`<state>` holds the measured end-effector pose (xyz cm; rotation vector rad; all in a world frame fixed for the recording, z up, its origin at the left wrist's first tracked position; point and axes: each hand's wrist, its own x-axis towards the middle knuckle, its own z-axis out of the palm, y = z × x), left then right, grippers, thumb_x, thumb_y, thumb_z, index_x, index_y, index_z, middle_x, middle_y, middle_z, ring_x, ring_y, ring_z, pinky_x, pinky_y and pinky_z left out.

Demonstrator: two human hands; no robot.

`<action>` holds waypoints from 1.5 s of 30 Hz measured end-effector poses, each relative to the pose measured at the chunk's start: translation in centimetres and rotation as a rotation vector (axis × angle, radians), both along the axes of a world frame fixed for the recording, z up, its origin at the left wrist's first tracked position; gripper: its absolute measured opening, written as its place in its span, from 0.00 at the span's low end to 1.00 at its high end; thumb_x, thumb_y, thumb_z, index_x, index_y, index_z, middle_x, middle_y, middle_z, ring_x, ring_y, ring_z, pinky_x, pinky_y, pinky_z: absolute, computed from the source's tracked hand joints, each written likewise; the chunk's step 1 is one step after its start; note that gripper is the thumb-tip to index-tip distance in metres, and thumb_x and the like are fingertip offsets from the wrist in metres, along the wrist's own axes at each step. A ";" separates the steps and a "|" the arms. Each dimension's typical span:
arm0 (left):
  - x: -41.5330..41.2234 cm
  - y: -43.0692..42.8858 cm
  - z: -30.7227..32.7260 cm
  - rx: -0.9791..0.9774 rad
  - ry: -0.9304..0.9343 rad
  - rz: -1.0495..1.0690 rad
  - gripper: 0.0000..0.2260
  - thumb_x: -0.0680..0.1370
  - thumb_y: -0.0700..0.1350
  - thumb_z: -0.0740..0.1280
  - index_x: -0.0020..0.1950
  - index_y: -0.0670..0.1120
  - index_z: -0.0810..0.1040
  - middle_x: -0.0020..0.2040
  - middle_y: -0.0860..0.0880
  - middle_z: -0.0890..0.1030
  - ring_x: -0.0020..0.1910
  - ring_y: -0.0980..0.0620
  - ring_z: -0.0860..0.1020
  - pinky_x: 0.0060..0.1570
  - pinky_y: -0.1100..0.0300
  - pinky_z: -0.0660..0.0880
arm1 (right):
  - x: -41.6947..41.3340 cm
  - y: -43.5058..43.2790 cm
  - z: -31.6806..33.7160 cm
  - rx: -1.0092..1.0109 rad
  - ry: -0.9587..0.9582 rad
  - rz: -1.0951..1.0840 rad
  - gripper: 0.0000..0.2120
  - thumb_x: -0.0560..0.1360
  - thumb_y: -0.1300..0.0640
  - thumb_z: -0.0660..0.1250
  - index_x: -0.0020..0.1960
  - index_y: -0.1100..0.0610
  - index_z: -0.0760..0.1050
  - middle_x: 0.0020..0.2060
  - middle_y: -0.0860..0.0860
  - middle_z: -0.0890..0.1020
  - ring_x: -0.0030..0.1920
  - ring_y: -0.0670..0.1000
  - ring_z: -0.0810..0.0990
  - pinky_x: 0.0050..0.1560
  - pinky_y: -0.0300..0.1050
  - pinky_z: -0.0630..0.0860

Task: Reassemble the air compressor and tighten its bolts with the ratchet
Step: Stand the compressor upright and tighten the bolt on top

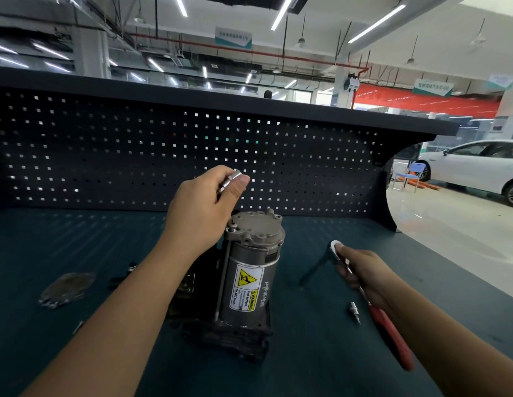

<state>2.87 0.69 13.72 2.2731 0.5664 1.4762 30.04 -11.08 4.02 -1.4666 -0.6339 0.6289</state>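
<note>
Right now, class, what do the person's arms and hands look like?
The left hand and right hand are bare: no gloves or rings show. The left forearm and right forearm are bare too: no sleeve, watch or band in view.

Teal surface (321, 353), backed by a dark pegboard (135, 156) with square holes and a flat dark ledge (249, 101) along its top. Right of the pegboard, on the shop floor: a white car (473, 164) and, just left of it, a blue chair (412, 173). Red banner (421, 100) above the car. Strip lights (375, 24) on the ceiling and a hanging sign (233, 37), text blurred.
</note>
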 end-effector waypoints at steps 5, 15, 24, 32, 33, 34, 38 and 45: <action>0.1 0.0 -0.1 0.015 0.008 0.002 0.14 0.77 0.58 0.57 0.46 0.50 0.76 0.28 0.51 0.75 0.30 0.51 0.75 0.35 0.51 0.73 | 0.2 0.0 -1.7 0.025 0.053 -0.007 0.10 0.80 0.56 0.61 0.43 0.62 0.72 0.26 0.56 0.77 0.19 0.47 0.66 0.19 0.36 0.60; 0.4 0.1 0.0 0.018 0.014 0.009 0.15 0.77 0.58 0.57 0.46 0.49 0.77 0.28 0.51 0.75 0.29 0.50 0.74 0.34 0.53 0.73 | -0.6 -0.9 -2.5 0.142 0.187 0.014 0.10 0.80 0.57 0.57 0.40 0.58 0.69 0.27 0.55 0.72 0.18 0.45 0.59 0.18 0.34 0.57; 0.7 -0.1 0.2 0.010 0.041 0.008 0.16 0.77 0.58 0.57 0.46 0.48 0.77 0.28 0.51 0.74 0.29 0.52 0.73 0.35 0.52 0.73 | -0.5 -1.1 -1.9 0.223 0.092 -0.003 0.10 0.80 0.58 0.58 0.40 0.56 0.72 0.27 0.56 0.70 0.18 0.45 0.58 0.19 0.32 0.56; 0.8 -0.1 0.2 0.007 0.045 0.007 0.15 0.77 0.58 0.57 0.46 0.50 0.77 0.29 0.50 0.75 0.30 0.50 0.74 0.36 0.52 0.73 | -0.9 -1.6 -1.1 0.346 0.055 0.026 0.10 0.81 0.59 0.57 0.43 0.57 0.74 0.27 0.55 0.69 0.18 0.44 0.59 0.21 0.31 0.55; 0.9 -0.1 0.1 0.006 0.056 0.004 0.15 0.78 0.58 0.57 0.46 0.50 0.77 0.29 0.51 0.75 0.29 0.51 0.73 0.35 0.53 0.72 | -1.0 -1.6 -0.9 0.360 0.057 0.043 0.10 0.81 0.59 0.56 0.44 0.58 0.73 0.27 0.54 0.69 0.18 0.43 0.59 0.21 0.31 0.55; 0.9 -0.1 0.1 0.005 0.069 0.002 0.14 0.78 0.58 0.57 0.46 0.50 0.77 0.29 0.51 0.75 0.29 0.52 0.73 0.35 0.54 0.72 | -1.1 -1.7 -0.8 0.351 0.047 0.043 0.10 0.81 0.59 0.56 0.44 0.58 0.73 0.27 0.54 0.69 0.18 0.43 0.60 0.21 0.31 0.54; 0.9 0.0 0.1 0.005 0.093 0.000 0.14 0.77 0.58 0.56 0.45 0.52 0.76 0.28 0.53 0.74 0.29 0.53 0.72 0.35 0.57 0.70 | -0.9 -1.7 -0.3 0.342 0.091 0.028 0.11 0.82 0.57 0.56 0.44 0.58 0.72 0.26 0.54 0.71 0.19 0.44 0.57 0.22 0.31 0.55; 0.5 -0.1 0.1 0.016 0.098 -0.017 0.15 0.73 0.64 0.55 0.45 0.56 0.75 0.29 0.54 0.74 0.30 0.54 0.74 0.35 0.57 0.71 | -0.4 -1.9 -3.1 0.222 0.408 0.050 0.14 0.83 0.55 0.52 0.43 0.59 0.71 0.25 0.51 0.71 0.18 0.43 0.61 0.17 0.33 0.56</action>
